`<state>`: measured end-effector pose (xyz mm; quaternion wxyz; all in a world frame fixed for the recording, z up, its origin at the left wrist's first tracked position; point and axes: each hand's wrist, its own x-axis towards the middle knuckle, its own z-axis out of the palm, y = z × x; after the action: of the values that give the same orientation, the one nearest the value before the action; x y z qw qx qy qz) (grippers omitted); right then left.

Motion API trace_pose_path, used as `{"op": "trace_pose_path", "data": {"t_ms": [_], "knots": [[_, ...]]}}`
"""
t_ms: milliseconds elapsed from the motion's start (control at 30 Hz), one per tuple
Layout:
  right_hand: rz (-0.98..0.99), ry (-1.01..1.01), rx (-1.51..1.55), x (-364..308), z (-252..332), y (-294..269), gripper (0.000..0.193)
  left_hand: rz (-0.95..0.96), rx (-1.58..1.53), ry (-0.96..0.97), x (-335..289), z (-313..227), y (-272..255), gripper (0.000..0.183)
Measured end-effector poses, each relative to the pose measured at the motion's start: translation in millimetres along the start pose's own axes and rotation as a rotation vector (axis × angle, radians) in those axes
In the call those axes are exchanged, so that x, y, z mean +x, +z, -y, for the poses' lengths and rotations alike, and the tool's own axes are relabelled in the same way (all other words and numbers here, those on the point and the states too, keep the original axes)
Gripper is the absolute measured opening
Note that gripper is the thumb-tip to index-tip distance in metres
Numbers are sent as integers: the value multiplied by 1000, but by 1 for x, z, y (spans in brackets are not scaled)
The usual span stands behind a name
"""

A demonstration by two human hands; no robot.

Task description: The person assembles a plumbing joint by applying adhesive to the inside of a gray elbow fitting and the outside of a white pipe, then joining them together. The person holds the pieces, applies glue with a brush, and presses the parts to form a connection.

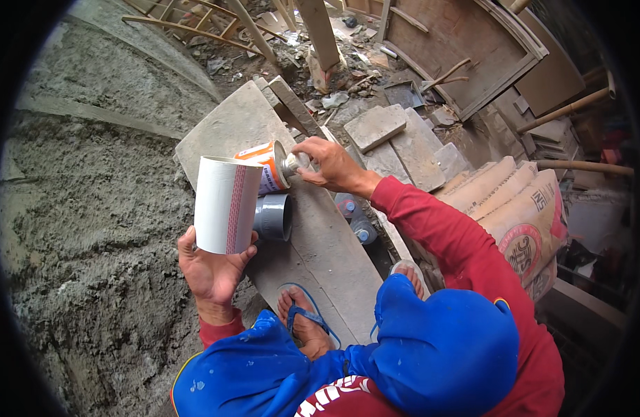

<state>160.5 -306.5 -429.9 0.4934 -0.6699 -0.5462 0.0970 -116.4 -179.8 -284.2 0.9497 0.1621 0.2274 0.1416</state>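
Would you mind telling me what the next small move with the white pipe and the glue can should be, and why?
Probably lift the brush out of the can and wipe it around the pipe end. The right hand pinches the cap at the can's mouth, the left hand holds the pipe close by, and a grey fitting lies beside it.

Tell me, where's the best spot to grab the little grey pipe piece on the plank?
Probably grab the grey pipe piece around its round body, coming from the right. Its open end faces that way, and the left hand with the white pipe blocks the other side.
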Motion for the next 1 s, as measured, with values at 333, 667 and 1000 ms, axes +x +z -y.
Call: {"op": "trace_pose_path", "data": {"t_ms": [333,667,1000], "knots": [[73,129,74,0,-3,-10,39,-207,233,4,4,10,4,74],[-4,510,261,-7,-11,-20,40,-245,224,-111,0,47,0,74],[-63,471,100,-17,0,-35,38,-274,223,-54,-17,39,-12,73]]}}
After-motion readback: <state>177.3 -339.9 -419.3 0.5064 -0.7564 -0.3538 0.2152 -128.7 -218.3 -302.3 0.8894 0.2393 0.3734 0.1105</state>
